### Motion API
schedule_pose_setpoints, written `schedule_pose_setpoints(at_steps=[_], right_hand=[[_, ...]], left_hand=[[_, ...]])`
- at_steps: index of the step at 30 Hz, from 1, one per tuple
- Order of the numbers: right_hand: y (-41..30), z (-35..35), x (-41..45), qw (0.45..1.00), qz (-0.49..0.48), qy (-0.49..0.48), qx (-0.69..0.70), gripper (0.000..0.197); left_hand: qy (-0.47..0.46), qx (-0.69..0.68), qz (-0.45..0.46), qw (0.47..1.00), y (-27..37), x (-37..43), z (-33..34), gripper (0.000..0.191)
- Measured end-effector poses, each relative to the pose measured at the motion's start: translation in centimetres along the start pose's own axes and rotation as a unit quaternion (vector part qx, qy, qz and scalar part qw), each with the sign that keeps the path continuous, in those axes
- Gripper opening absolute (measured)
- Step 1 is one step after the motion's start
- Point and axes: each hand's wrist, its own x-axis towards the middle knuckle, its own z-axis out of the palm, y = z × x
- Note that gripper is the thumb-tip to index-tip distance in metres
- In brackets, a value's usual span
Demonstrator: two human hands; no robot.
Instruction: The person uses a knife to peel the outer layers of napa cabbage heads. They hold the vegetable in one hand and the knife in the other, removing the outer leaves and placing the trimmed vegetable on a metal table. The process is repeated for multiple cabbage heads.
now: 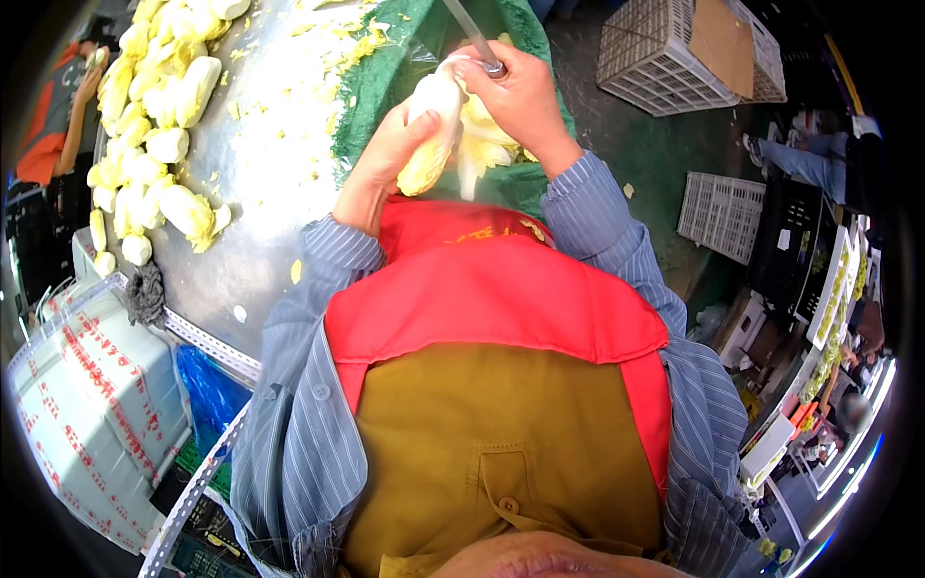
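A small, peeled napa cabbage (432,137) lies in my left hand (394,141), its white stem end up and its yellow leafy end towards my apron. My right hand (526,94) grips a knife (471,29) whose narrow metal blade points up and away from me. The right thumb and fingers also touch the cabbage's stem end. Most of the knife's handle is hidden in the palm. Below both hands, loose yellow leaves (488,141) lie in a container lined with green fabric (452,29).
Several trimmed cabbages (166,144) are heaped on the metal table (217,282) at left, with leaf scraps beside them. White plastic crates (643,65) stand on the floor at right. A foam box (94,404) sits low left. Other people are at the far left and right.
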Motion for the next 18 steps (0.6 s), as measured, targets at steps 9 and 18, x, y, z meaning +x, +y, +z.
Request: schedule_pose_setpoints(at_steps=[9, 18], right_hand=[[2.7, -3.2, -1.0, 0.965, 0.013, 0.004, -0.260, 0.024], [-1.4, -1.8, -2.5, 0.937, -0.005, -0.120, -0.327, 0.011]], left_hand=[[-0.002, 0.025, 0.036, 0.999, 1.0, 0.0, 1.0, 0.053], [0.076, 0.150, -0.009, 0.986, 0.9, 0.2, 0.9, 0.043]])
